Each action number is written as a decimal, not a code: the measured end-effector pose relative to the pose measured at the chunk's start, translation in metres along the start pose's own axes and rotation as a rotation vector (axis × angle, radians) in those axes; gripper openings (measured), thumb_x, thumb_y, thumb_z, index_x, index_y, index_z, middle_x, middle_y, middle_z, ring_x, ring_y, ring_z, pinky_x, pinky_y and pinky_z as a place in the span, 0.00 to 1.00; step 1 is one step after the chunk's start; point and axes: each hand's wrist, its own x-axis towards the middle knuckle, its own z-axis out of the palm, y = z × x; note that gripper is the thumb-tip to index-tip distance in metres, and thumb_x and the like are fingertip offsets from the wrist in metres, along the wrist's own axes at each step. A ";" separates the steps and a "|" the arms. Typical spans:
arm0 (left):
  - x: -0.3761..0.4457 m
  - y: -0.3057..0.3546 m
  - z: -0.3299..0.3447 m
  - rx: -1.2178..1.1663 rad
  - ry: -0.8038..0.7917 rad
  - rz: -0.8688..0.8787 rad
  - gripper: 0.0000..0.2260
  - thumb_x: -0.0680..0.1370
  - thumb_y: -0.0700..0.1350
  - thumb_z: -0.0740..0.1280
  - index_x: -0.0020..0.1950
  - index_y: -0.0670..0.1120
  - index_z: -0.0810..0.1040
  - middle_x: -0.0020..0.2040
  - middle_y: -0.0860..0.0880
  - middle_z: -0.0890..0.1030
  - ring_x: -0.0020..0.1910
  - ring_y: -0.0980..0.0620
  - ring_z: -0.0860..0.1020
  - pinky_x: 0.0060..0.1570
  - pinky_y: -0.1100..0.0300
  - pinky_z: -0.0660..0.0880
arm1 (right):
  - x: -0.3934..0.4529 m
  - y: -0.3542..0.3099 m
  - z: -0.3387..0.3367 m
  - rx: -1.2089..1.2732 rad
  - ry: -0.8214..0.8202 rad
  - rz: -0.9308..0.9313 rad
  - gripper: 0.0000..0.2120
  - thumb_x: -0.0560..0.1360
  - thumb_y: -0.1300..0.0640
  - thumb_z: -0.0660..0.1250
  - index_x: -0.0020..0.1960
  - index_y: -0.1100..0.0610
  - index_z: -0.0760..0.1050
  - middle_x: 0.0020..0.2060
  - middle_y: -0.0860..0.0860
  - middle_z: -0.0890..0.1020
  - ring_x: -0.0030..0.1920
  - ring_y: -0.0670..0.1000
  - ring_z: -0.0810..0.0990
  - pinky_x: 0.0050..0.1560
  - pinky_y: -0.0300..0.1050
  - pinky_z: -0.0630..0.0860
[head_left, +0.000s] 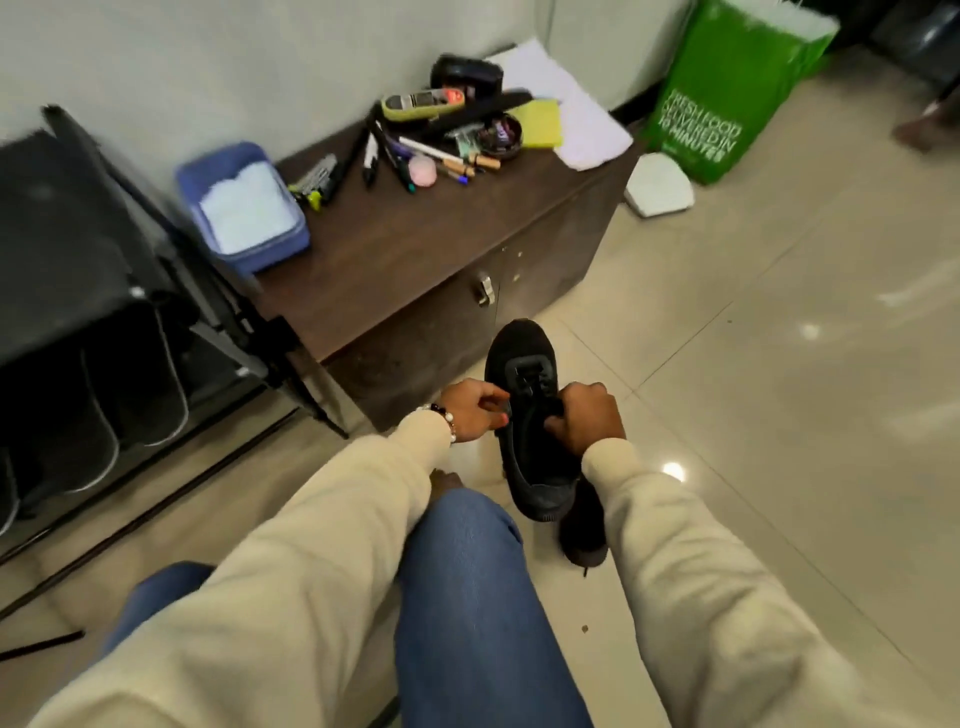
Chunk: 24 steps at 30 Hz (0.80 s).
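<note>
A black sneaker (524, 358) is held up in the air over the floor, toe pointing away from me. My left hand (470, 410) pinches the laces on the shoe's left side. My right hand (589, 418) grips the collar and laces on its right side, fingers curled. A second black shoe (582, 530) lies on the tiles right below, mostly hidden by the held one and my right sleeve. My legs in blue jeans (467, 597) fill the lower middle.
A low dark wooden cabinet (415, 244) stands ahead, with pens, a blue tray (244, 208) and papers on top. A black shoe rack (78, 312) stands at left. A green paper bag (727, 88) leans at far right. Glossy tiled floor (779, 364) spreads rightward.
</note>
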 end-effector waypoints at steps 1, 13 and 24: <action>-0.011 0.009 -0.004 0.017 0.022 0.014 0.20 0.77 0.42 0.69 0.69 0.45 0.74 0.65 0.46 0.77 0.65 0.48 0.74 0.61 0.63 0.66 | -0.005 -0.004 -0.011 0.007 0.024 -0.005 0.14 0.71 0.54 0.69 0.53 0.61 0.77 0.48 0.62 0.80 0.49 0.64 0.78 0.50 0.50 0.77; -0.143 0.070 -0.060 -0.181 0.561 0.158 0.13 0.76 0.42 0.70 0.60 0.44 0.81 0.56 0.46 0.83 0.53 0.53 0.79 0.54 0.70 0.67 | -0.091 -0.091 -0.141 0.181 0.281 -0.132 0.11 0.69 0.54 0.72 0.40 0.62 0.78 0.39 0.61 0.81 0.42 0.61 0.78 0.38 0.44 0.69; -0.162 0.036 -0.136 -0.251 0.759 0.079 0.06 0.77 0.44 0.70 0.51 0.45 0.84 0.48 0.47 0.83 0.46 0.53 0.77 0.50 0.63 0.70 | -0.065 -0.181 -0.149 0.194 0.265 -0.197 0.13 0.70 0.51 0.73 0.45 0.61 0.80 0.42 0.58 0.82 0.43 0.58 0.80 0.46 0.49 0.79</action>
